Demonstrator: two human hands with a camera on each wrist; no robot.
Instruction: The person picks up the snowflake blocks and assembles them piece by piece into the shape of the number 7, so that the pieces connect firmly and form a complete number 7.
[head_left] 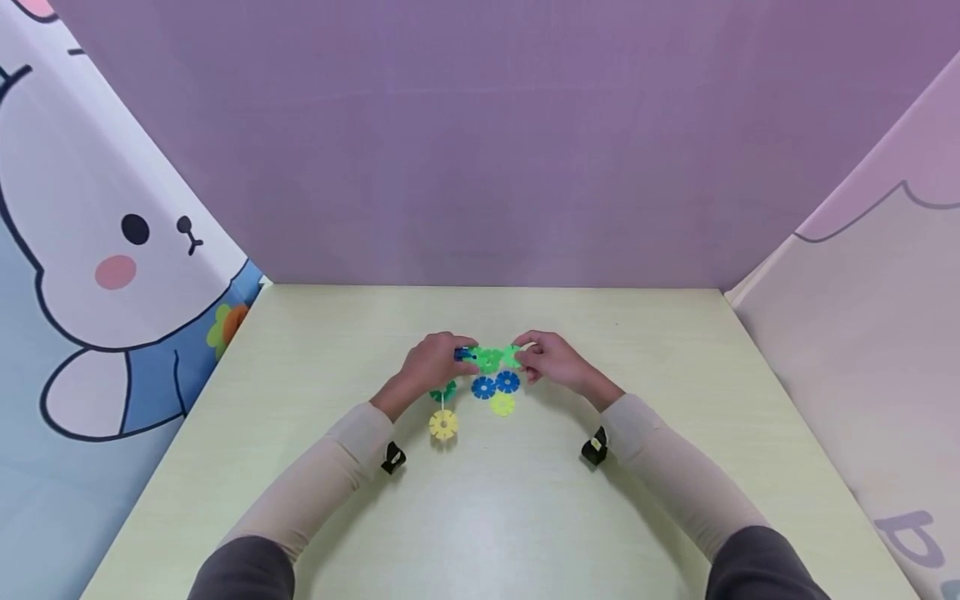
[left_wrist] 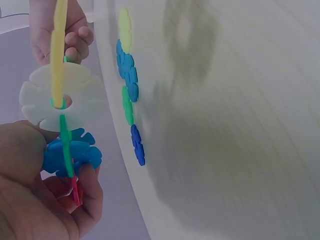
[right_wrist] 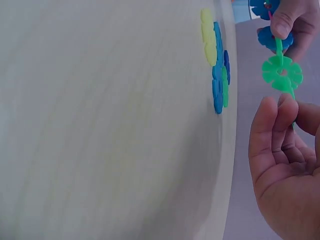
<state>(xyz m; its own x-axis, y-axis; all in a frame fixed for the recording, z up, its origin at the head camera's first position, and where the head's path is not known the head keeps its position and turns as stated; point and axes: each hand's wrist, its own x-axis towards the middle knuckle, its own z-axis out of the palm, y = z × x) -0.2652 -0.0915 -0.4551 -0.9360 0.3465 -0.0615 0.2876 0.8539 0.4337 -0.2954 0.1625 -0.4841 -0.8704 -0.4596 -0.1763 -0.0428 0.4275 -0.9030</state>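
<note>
Several slotted flower discs are joined in a chain held above the table by both hands. The left hand [head_left: 432, 363] [left_wrist: 35, 185] pinches its left part, around a blue disc [left_wrist: 75, 156] and a pink one [left_wrist: 76, 190]. The right hand [head_left: 557, 360] [right_wrist: 285, 165] pinches a green disc at the other end, beside another green disc [right_wrist: 282, 72]. From the left part a white disc [left_wrist: 40, 95] and a yellow disc [head_left: 443, 425] [left_wrist: 58, 55] stick out toward the person. How the pinched green disc sits in its slot is hidden by fingertips.
On the table [head_left: 480, 517] below the chain lie loose discs: two blue [head_left: 483, 387] [head_left: 507, 382], a yellow one [head_left: 503, 405], and in the left wrist view a green [left_wrist: 128, 105] and a dark blue one [left_wrist: 138, 145]. A purple panel [head_left: 495, 167] stands behind.
</note>
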